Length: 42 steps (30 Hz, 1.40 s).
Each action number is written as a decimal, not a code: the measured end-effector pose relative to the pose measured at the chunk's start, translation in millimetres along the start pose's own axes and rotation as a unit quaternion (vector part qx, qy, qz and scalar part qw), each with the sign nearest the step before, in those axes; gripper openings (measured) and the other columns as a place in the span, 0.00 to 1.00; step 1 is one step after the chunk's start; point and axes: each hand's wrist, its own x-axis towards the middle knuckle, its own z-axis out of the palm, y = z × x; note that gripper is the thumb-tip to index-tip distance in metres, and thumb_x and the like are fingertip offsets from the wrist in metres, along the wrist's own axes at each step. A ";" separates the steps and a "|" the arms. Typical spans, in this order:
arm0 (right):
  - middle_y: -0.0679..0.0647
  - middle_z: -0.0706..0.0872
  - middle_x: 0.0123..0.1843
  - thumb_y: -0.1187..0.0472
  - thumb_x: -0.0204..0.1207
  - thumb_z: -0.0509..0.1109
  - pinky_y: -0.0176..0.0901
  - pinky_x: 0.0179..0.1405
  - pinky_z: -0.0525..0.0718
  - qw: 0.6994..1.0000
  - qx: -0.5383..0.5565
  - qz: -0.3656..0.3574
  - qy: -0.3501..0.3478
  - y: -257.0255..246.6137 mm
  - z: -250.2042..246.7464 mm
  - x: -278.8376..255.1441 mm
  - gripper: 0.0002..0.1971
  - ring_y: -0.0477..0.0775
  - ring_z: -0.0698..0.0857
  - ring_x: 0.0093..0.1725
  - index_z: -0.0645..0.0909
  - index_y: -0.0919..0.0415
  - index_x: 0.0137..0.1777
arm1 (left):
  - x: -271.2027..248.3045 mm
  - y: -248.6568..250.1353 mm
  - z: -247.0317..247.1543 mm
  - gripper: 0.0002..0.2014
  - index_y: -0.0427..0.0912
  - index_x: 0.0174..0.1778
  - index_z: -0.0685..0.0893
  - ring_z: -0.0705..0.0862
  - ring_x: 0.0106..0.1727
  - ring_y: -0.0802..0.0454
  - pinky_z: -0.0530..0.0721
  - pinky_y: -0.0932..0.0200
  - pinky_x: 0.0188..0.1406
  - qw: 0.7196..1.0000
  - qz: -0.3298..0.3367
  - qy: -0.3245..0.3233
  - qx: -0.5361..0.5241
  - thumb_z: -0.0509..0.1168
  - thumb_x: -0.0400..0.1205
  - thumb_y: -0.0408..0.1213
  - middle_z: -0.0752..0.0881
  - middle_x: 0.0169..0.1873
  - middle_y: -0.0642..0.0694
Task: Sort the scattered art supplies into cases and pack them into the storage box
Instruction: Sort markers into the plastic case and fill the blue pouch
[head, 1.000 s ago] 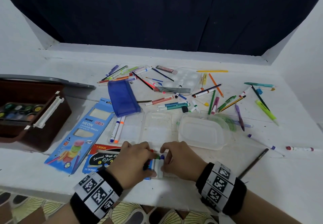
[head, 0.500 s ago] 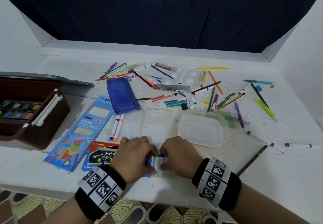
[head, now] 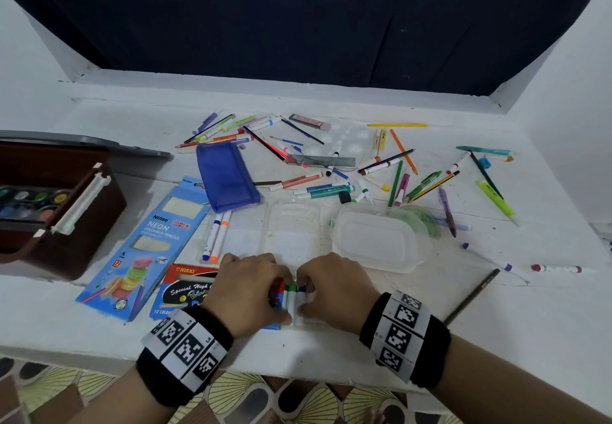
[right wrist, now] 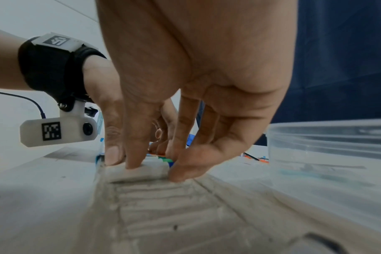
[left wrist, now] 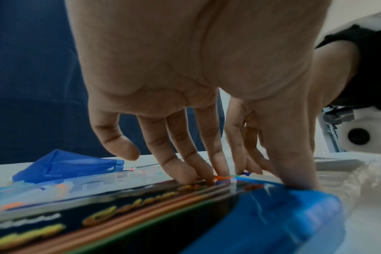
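Note:
At the table's near edge both hands meet over a small row of markers (head: 291,294) with red, green and blue caps. My left hand (head: 245,291) holds the row, fingertips (left wrist: 185,171) on the cap ends and thumb at the near ends. My right hand (head: 334,288) pinches a white marker barrel (right wrist: 137,171) between thumb and fingers, over a clear ribbed tray (right wrist: 174,206). The brown storage box (head: 82,225) stands open at the far left with a paint palette (head: 29,202) inside.
A black crayon box (head: 185,288) lies under my left hand, beside a blue Neon pencil box (head: 149,241). Behind are a blue pouch (head: 225,178), a clear case (head: 291,235) with two markers (head: 215,235), a clear tub (head: 377,241) and several scattered pens (head: 331,188).
Both hands stay on the markers at the near edge; the gap between them has narrowed a little.

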 end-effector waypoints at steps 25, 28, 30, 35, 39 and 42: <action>0.45 0.89 0.34 0.54 0.71 0.81 0.34 0.40 0.83 0.944 0.210 0.063 0.245 149.5 -121.5 -9.1 0.05 0.44 0.87 0.36 0.87 0.50 0.42 | 125.6 37.4 -81.7 0.16 0.55 0.49 0.88 0.85 0.37 0.48 0.85 0.51 0.42 0.885 0.102 0.177 -0.419 0.70 0.76 0.62 0.84 0.32 0.49; 0.45 0.90 0.36 0.52 0.69 0.82 0.35 0.44 0.84 0.952 0.215 0.094 0.196 183.8 -131.2 22.2 0.07 0.42 0.87 0.38 0.87 0.50 0.42 | 175.0 45.7 -95.8 0.07 0.57 0.46 0.87 0.82 0.33 0.59 0.80 0.59 0.38 0.911 0.104 0.157 -0.367 0.71 0.79 0.54 0.85 0.33 0.54; 0.45 0.90 0.37 0.52 0.69 0.82 0.37 0.43 0.86 0.958 0.213 0.120 0.150 201.9 -133.9 42.6 0.09 0.44 0.88 0.38 0.88 0.52 0.43 | 206.8 50.9 -100.8 0.05 0.56 0.46 0.86 0.82 0.33 0.59 0.80 0.61 0.37 0.931 0.087 0.129 -0.331 0.71 0.81 0.51 0.85 0.34 0.54; 0.50 0.88 0.47 0.51 0.71 0.79 0.39 0.45 0.85 0.979 0.126 0.148 0.058 222.3 -132.7 82.0 0.11 0.48 0.86 0.46 0.87 0.56 0.48 | 281.4 57.0 -97.3 0.04 0.57 0.49 0.85 0.82 0.47 0.53 0.81 0.56 0.51 0.978 0.047 0.069 -0.190 0.71 0.82 0.50 0.82 0.46 0.55; 0.48 0.84 0.49 0.44 0.70 0.76 0.51 0.53 0.87 0.987 0.046 0.157 0.006 228.5 -124.5 106.0 0.10 0.52 0.85 0.49 0.81 0.47 0.43 | 325.6 66.7 -86.5 0.07 0.56 0.47 0.87 0.80 0.56 0.51 0.67 0.44 0.63 0.998 0.023 0.029 -0.048 0.68 0.82 0.53 0.79 0.48 0.58; 0.48 0.84 0.52 0.44 0.70 0.74 0.52 0.59 0.82 0.988 -0.003 0.153 -0.030 233.2 -118.9 117.6 0.11 0.53 0.83 0.52 0.80 0.48 0.46 | 346.6 71.1 -76.3 0.11 0.52 0.36 0.82 0.82 0.50 0.48 0.61 0.44 0.54 0.999 0.020 0.016 0.026 0.68 0.79 0.54 0.83 0.42 0.55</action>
